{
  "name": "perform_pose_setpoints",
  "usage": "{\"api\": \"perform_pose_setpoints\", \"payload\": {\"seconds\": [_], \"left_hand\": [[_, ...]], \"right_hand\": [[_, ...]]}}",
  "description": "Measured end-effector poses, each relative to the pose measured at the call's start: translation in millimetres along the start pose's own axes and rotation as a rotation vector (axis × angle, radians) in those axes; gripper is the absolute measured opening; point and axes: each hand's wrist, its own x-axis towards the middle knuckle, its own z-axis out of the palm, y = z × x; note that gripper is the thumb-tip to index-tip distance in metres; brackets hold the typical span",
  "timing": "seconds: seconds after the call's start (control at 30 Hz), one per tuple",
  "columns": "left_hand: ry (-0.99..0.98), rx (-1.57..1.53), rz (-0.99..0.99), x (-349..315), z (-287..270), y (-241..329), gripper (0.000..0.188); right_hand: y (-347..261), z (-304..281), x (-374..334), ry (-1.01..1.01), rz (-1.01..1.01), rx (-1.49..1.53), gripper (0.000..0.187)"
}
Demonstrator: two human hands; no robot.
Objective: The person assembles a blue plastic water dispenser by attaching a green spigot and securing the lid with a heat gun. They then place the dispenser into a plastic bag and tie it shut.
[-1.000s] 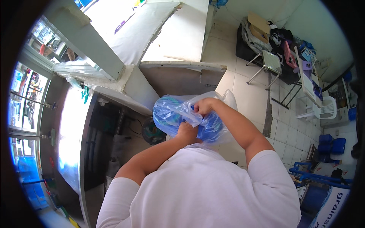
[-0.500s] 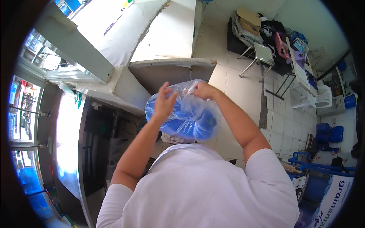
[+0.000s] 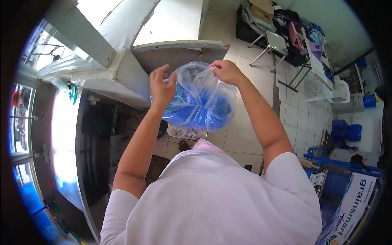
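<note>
A large clear plastic bag [image 3: 196,81] with blue contents [image 3: 204,110] is in front of my body; the film's creases keep me from telling what the blue things are. The fingers of my right hand [image 3: 229,72] are closed in a pinch on the bag's upper right edge. My left hand [image 3: 162,87] is at the bag's left side, its fingers parted and a little bent, with nothing seen in them. Whether its palm touches the plastic I cannot tell.
Beyond the bag is a white counter [image 3: 171,20] with a worn panel edge. A metal tray [image 3: 185,132] is below the bag. Farther right stand a stool [image 3: 277,43], a cluttered table [image 3: 320,61] and a white plastic chair [image 3: 339,92]. Glass-fronted shelving [image 3: 65,139] runs along the left.
My left hand has moved left, away from the bag's top. The right hand has lifted the bag's edge, spreading the plastic upward. The view has shifted slightly, uncovering more of the tray below.
</note>
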Motion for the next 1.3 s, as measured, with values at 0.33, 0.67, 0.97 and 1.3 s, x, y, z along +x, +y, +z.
{"api": "perform_pose_setpoints", "payload": {"seconds": [0.33, 0.67, 0.97, 1.3], "left_hand": [[-0.287, 0.054, -0.231, -41.1, 55.2, 66.9, 0.027], [-0.133, -0.260, -0.420, -55.5, 81.4, 63.9, 0.023], [0.078, -0.590, -0.730, -35.0, 96.4, 29.2, 0.038], [0.450, -0.583, -0.557, -45.3, 96.6, 34.4, 0.035]], "right_hand": [[-28.4, -13.1, -10.0, -0.388, -0.381, 0.373, 0.015], [57.6, 28.6, 83.5, 0.115, -0.001, -0.273, 0.055], [7.8, -102.9, 60.5, -0.336, -0.548, 0.167, 0.015], [19.7, 22.4, 96.4, -0.417, -0.672, 0.286, 0.018]]}}
